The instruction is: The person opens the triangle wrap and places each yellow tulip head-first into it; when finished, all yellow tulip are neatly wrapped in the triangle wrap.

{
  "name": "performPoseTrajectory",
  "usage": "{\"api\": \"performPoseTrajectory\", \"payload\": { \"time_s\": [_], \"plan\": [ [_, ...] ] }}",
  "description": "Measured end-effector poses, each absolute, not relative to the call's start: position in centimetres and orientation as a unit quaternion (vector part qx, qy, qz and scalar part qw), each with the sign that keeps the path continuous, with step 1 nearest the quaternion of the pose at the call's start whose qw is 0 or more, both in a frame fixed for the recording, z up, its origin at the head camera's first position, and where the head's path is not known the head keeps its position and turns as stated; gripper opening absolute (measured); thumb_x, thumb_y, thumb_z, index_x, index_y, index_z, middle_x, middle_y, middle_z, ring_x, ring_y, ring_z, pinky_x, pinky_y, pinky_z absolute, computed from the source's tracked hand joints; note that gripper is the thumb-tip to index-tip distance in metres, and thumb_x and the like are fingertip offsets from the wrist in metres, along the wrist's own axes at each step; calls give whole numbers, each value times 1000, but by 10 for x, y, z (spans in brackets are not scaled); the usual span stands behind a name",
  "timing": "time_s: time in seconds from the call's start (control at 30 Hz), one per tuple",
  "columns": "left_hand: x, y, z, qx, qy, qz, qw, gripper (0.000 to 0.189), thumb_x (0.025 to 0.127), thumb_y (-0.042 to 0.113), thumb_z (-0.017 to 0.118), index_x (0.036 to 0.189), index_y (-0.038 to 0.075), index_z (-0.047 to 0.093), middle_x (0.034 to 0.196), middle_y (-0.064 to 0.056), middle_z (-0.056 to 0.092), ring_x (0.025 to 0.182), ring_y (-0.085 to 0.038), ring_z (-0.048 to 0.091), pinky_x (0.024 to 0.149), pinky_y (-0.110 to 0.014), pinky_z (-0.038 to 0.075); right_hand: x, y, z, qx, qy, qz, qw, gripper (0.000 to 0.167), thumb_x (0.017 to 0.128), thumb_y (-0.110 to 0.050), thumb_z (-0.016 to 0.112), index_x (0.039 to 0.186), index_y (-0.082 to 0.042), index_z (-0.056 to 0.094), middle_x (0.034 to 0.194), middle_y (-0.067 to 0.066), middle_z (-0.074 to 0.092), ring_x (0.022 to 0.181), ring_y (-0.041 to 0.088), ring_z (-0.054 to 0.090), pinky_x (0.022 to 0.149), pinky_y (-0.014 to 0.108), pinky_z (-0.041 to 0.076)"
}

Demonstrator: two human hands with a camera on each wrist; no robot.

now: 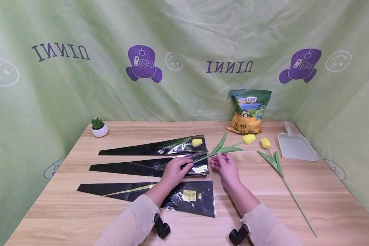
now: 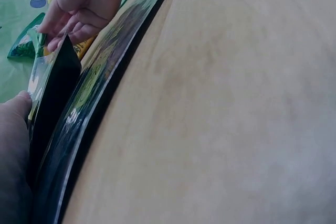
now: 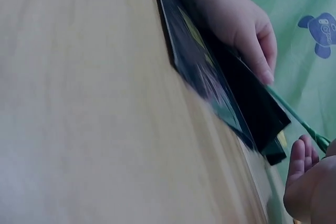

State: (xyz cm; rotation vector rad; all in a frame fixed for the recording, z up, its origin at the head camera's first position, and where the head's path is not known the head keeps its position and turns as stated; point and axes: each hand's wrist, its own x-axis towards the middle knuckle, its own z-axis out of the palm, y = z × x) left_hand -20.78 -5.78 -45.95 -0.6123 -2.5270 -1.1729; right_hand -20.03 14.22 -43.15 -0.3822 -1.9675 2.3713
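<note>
A yellow tulip [image 1: 249,138] with green leaves lies slantwise, its stem running down into the mouth of the middle black flower sleeve [image 1: 126,166]. My right hand [image 1: 227,169] pinches the stem just below the leaves. At the sleeve's mouth my left hand [image 1: 176,171] grips its clear film, with fingertips close to the stem. Whether they also press the stem is hard to tell. The mouth stands lifted and parted in the right wrist view, where the green stem [image 3: 296,111] shows. The stem's lower end is hidden.
Behind lies a black sleeve [image 1: 141,149] with a tulip [image 1: 197,142] inside; in front, another sleeve [image 1: 200,201] with gold print. A loose tulip [image 1: 295,196] lies at right. Farther back are a dustpan [image 1: 296,147], a fertilizer bag [image 1: 249,112] and a potted succulent [image 1: 99,128].
</note>
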Motion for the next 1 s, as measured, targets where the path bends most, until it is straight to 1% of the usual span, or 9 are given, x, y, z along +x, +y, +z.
{"api": "performPoseTrajectory", "payload": {
  "time_s": [0.2,0.47,0.53,0.67,0.83,1.0],
  "plan": [
    [-208,-58,-460,-214,-876,-407,144,17,90,18,70,102,9,76,107,-6,75,108,-25,68,98,-40,52,-202,160,-427,-121,-638,760,36,21,103,-18,47,118,-3,46,86,-2,68,76,5,68,77,22,60],
    [-208,-58,-460,-216,-878,-402,144,17,89,19,70,102,9,77,107,-7,75,108,-25,68,98,-40,52,-206,181,-418,-135,-606,783,47,17,103,-20,47,117,-11,45,85,-7,67,76,2,66,78,18,58],
    [-208,-58,-460,-217,-877,-402,146,17,89,18,70,102,9,76,107,-6,75,108,-25,68,98,-40,52,-207,185,-416,-134,-593,793,49,15,103,-20,48,115,-13,46,86,-7,68,77,2,66,79,17,57],
    [-208,-58,-460,-218,-877,-400,150,17,90,19,70,102,9,76,107,-6,75,108,-24,68,97,-40,53,-209,190,-414,-133,-577,804,48,8,102,-23,49,107,-17,46,83,-9,68,76,2,65,77,16,57],
    [-207,-57,-459,-219,-877,-399,153,17,89,19,70,102,9,77,106,-6,75,107,-24,68,97,-39,52,-212,191,-413,-134,-566,812,52,7,102,-22,49,103,-17,46,79,-10,66,73,1,64,75,15,57],
    [-206,-57,-458,-217,-878,-399,151,16,89,19,70,102,10,77,106,-5,75,107,-24,68,98,-39,52,-214,190,-412,-152,-555,816,64,4,101,-19,53,98,-16,52,79,-10,65,73,3,64,76,16,57]
  ]
}}
